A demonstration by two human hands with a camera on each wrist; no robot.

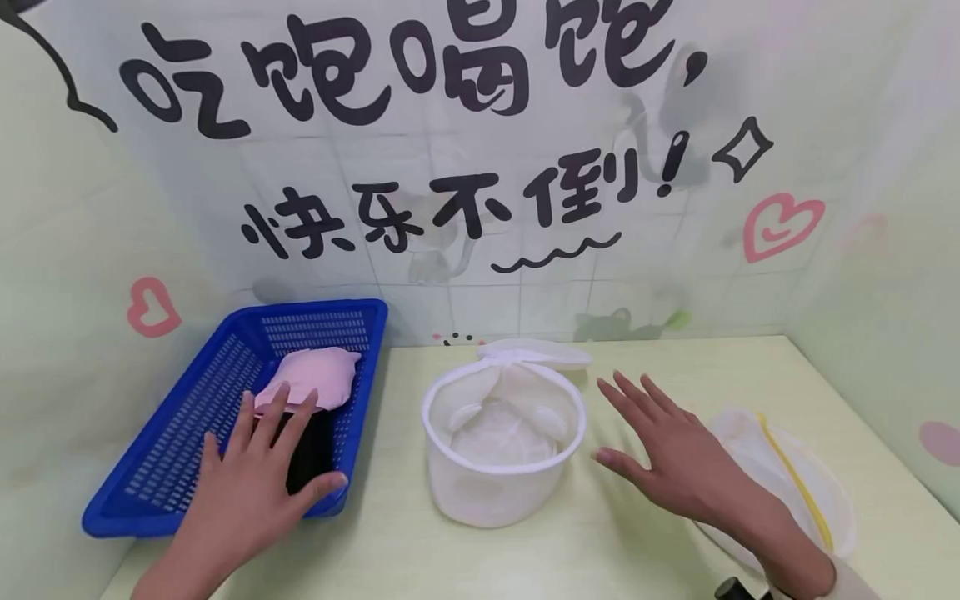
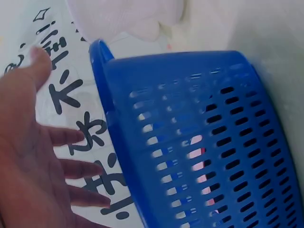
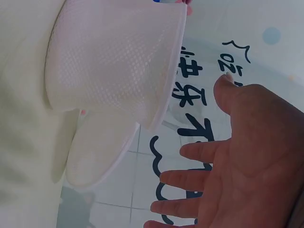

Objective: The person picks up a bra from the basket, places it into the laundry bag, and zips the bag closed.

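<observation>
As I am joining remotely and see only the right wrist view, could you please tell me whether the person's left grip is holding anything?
Observer: No, the left grip holds nothing; its fingers are spread.
Operator: Thank you. In the head view, what is to the left of the white mesh container?
Observer: A blue basket with a pink item in it.
Operator: And what is to the container's right in that view, please?
Observer: A flattened white mesh piece with a yellow strip, partly hidden, lies on the table.
</observation>
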